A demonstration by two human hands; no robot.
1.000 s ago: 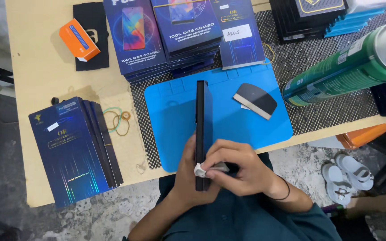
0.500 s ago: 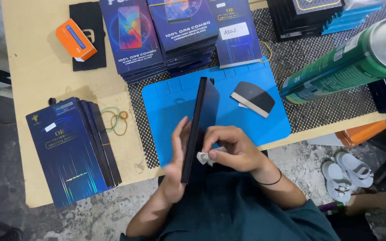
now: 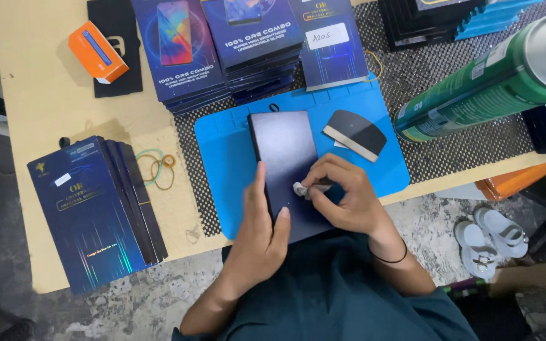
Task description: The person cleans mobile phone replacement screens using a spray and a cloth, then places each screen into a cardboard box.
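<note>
Dark panel: a flat, glossy dark panel is held face-up over the blue work mat, its near end raised toward the person.
Left hand: the left hand is closed on the panel's near left edge, with the thumb laid on the glass face.
Right hand: the right hand is pinched narrow around a small white wipe, which is pressed onto the panel's face near its right side.
Mat: the blue mat is spread on a black woven liner over the pale wooden surface.
Scraper: a dark wedge-shaped scraper with a pale edge is lying on the mat, just right of the panel.
Left stack: a leaning stack of dark blue flat boxes is set at the near left, with rubber bands between it and the mat.
Far side: more dark blue boxes are piled at the far edge; an orange box is resting on a black pouch.
Right side: a green spray can is seen tilted at the right.
Floor: pale sandals are lying on the floor at the near right.
</note>
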